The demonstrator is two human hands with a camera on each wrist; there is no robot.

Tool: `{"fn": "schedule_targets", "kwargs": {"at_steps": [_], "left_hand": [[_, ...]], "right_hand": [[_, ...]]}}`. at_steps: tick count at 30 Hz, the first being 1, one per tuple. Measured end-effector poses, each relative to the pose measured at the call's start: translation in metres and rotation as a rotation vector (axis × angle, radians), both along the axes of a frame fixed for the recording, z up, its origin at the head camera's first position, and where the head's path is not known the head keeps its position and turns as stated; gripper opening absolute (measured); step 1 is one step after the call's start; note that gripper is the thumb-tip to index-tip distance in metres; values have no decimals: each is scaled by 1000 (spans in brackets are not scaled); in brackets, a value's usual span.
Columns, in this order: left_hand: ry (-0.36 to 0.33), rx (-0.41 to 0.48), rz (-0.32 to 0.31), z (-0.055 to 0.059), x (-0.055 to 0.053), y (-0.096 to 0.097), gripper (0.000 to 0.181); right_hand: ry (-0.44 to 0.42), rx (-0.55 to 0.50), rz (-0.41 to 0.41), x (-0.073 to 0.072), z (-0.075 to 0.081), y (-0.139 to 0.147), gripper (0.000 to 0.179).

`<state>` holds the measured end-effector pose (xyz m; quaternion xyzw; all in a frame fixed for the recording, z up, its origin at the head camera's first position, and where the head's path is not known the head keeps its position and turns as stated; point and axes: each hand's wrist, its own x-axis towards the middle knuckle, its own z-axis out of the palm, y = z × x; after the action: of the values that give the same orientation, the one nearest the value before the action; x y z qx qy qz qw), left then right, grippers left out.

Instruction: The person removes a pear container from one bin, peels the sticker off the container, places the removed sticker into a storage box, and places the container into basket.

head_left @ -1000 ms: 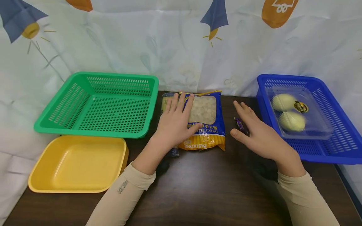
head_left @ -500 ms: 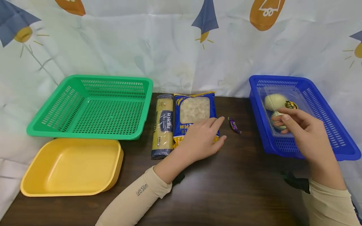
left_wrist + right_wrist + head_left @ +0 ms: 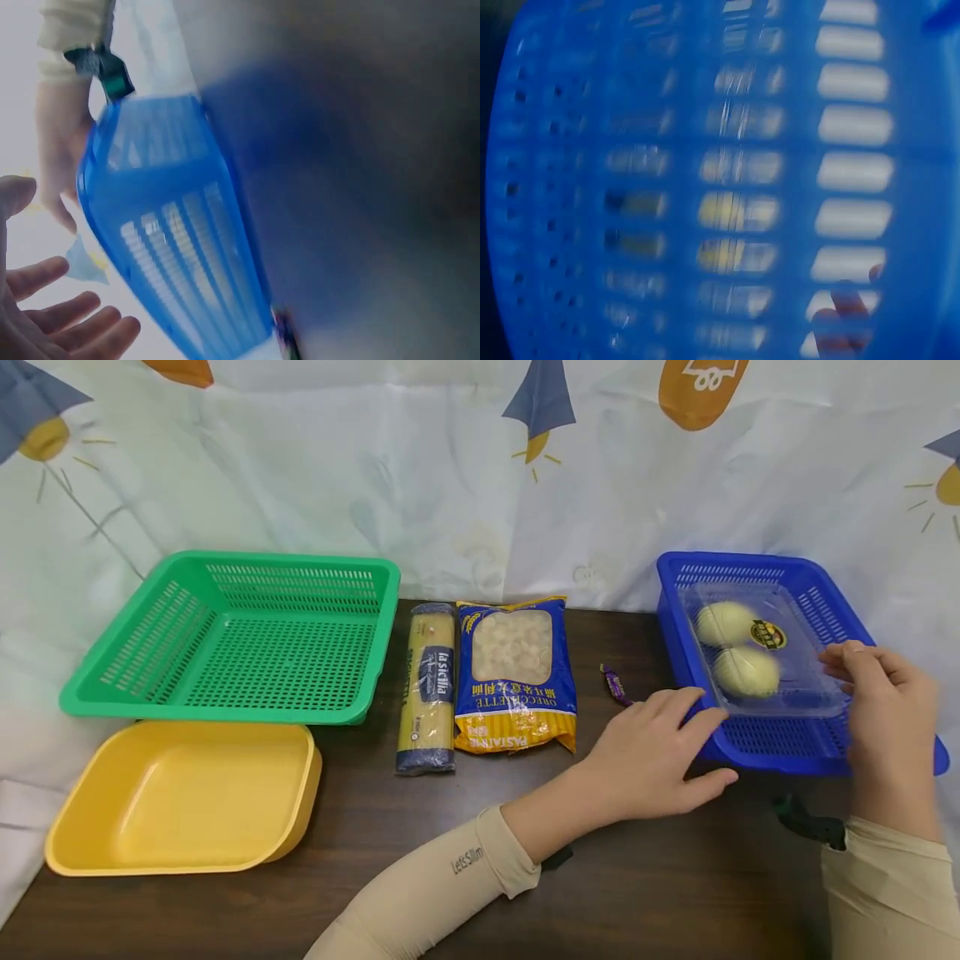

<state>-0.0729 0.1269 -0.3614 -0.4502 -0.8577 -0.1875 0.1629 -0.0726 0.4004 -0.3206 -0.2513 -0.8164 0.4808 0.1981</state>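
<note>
Head view, at the blue basket [image 3: 795,765] on the right side of the dark table [image 3: 360,827]: clear plastic box [image 3: 795,672] lying inside, with two pale round items [image 3: 747,672] side by side under a dark round label [image 3: 768,634]. Right hand [image 3: 892,702] over the basket's right side, fingers bent at the box's right edge; cannot tell whether pinching it. Left hand [image 3: 656,756] at the basket's near left corner, fingers spread wide with thumb apart, holding nothing; contact with the rim hard to tell. Just beside the left fingertips, purple wrapper [image 3: 615,682] on the table, outside the basket. Farther left, blue-and-yellow pasta bag [image 3: 513,685] with a see-through window, lying right beside a long spaghetti pack [image 3: 427,714]. Well to the left, green basket [image 3: 292,652], with yellow basin [image 3: 202,802] just in front. Behind everything, white patterned curtain [image 3: 435,485].
</note>
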Motion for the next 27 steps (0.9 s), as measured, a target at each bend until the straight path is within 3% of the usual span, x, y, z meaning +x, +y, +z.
{"fn": "schedule_targets", "kwargs": {"at_steps": [4,7,10,13,17,21,24,27], "left_hand": [[-10,35,-40,-2,5,17,63],[-11,41,-46,-4,4,24,61],[-29,47,-41,-6,1,28,58],[-70,38,-26,-6,-3,29,55],[-196,6,-13,-5,-8,28,52],[-317,18,-10,-4,-11,27,53],[-352,30,-6,-3,-13,27,55],[-377,30,7,-4,-14,26,56]], "right_hand": [[-67,0,-91,-3,-5,11,33],[-163,16,-103,-4,-7,19,42],[-238,17,-74,-4,-6,27,54],[-246,1,-31,-4,-6,33,59],[-213,-62,34,-5,-8,37,61],[-260,-114,116,-8,-10,39,71],[-308,-120,181,-9,-11,42,79],[-302,-194,222,-10,-12,46,84]]}}
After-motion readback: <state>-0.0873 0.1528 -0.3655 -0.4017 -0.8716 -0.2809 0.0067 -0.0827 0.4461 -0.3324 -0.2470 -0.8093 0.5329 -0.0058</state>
